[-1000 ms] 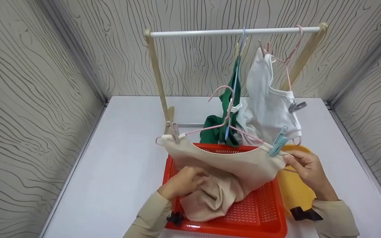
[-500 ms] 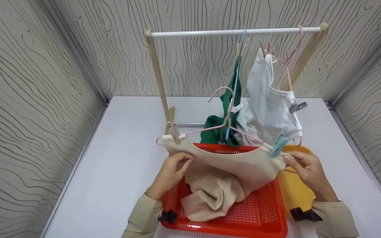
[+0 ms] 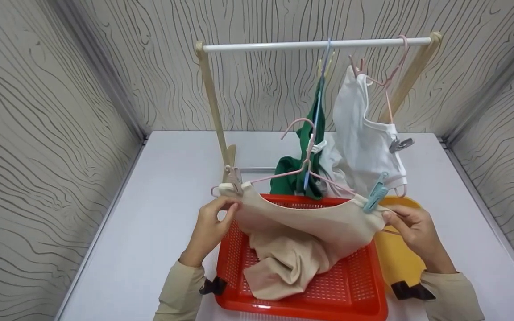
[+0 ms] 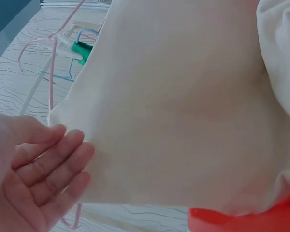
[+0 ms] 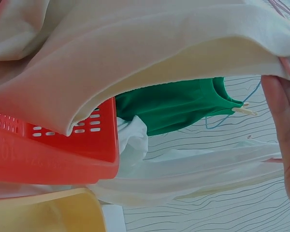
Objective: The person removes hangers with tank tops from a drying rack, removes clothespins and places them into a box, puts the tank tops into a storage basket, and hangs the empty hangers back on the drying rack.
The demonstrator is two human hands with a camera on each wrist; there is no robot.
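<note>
A beige top [image 3: 310,223] hangs on a pink clothes hanger [image 3: 304,169], its lower part bunched over a red basket [image 3: 301,307]. A pinkish clothespin [image 3: 234,177] grips its left shoulder and a teal clothespin [image 3: 376,196] its right. My left hand [image 3: 210,227] has thumb and index finger together at the edge of the left shoulder, just under the pinkish clothespin. In the left wrist view the fingertips of that hand [image 4: 43,169] lie against the cloth edge. With thumb and fingers my right hand [image 3: 413,227] pinches the right shoulder end beside the teal clothespin.
Behind stands a rack with a white rail [image 3: 279,45] and wooden legs. A green garment [image 3: 315,120] hangs from a blue hanger, beside a white top [image 3: 364,138] held by a grey clothespin [image 3: 400,144]. A yellow container [image 3: 395,254] lies right of the basket.
My left hand has moved left and up from the bunched cloth to the left shoulder of the beige top. My right hand has stayed at the right shoulder.
</note>
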